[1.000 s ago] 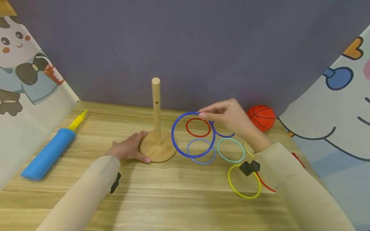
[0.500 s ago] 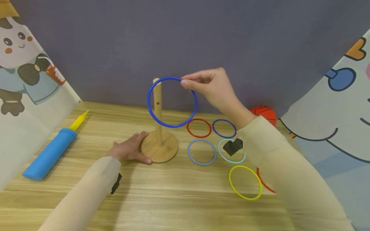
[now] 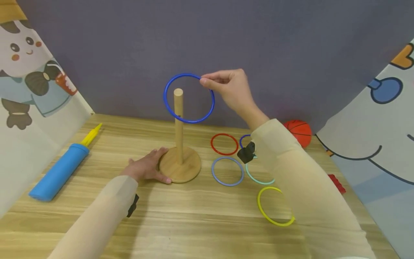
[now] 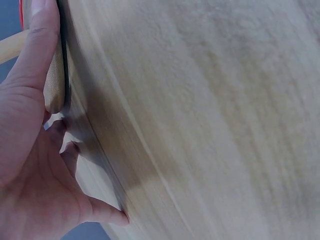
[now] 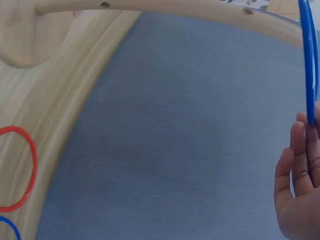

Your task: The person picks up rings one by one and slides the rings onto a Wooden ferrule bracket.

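Observation:
A wooden ring-toss stand has a round base (image 3: pixel 191 169) and an upright post (image 3: pixel 179 135). My left hand (image 3: pixel 146 167) grips the left edge of that base, thumb at the front and fingers behind. High beside the post's top, my right hand (image 3: pixel 235 90) pinches a dark blue ring (image 3: pixel 191 122) by its upper right rim, between thumb and fingertips. The ring is tilted, and the post's tip shows inside its outline in the head view. Seen from the right wrist, the ring (image 5: pixel 308 65) is edge-on, overlapping the far end of the post.
Right of the stand lie a red ring (image 3: pixel 224 154), a light blue ring (image 3: pixel 228 185), a turquoise ring (image 3: pixel 263 182), a yellow ring (image 3: pixel 281 225) and a half-hidden dark blue ring (image 3: pixel 241 141). A small basketball (image 3: pixel 299 133) sits behind the right sleeve. A blue pump (image 3: pixel 59 172) lies left.
My right hand has carried the dark blue ring up and left, from over the rings on the table to the post's top. My left hand stays on the base.

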A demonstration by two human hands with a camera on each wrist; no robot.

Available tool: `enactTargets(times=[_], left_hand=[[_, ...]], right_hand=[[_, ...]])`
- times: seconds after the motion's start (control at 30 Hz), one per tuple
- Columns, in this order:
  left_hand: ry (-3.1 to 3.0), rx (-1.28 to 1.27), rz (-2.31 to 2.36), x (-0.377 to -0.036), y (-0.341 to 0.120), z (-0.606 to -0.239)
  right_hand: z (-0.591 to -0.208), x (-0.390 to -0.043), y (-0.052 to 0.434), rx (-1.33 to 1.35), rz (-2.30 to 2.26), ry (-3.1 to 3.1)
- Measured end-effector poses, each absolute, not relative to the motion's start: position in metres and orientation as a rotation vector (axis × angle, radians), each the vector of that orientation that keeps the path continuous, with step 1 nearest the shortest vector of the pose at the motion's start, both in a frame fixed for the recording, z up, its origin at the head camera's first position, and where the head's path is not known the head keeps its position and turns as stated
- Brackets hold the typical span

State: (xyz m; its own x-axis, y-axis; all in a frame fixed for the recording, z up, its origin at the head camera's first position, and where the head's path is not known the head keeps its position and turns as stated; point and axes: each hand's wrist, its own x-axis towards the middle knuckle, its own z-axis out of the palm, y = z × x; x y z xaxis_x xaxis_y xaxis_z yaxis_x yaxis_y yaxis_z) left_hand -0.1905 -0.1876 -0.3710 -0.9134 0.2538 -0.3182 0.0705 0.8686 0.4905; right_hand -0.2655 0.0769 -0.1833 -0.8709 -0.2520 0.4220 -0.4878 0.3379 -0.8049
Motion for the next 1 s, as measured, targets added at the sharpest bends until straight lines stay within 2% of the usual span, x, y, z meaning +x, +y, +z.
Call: enactTargets(times=[0.33, 0.57, 1.0], left_hand=[[2.672, 0.231, 0.664, -0.190, -0.186, -0.370], [2.650, 0.214, 0.644, -0.189, -0.185, -0.365], [2.667, 0.219, 0.648, -0.195, -0.190, -0.374]], right_hand=[[-0.227, -0.274, 0.073, 0.648, 1.491, -2.517], [-0.266, -0.271, 0.066, 0.712, 1.459, -2.594], [-0.333, -0.263, 0.058, 0.661, 1.466, -2.709]])
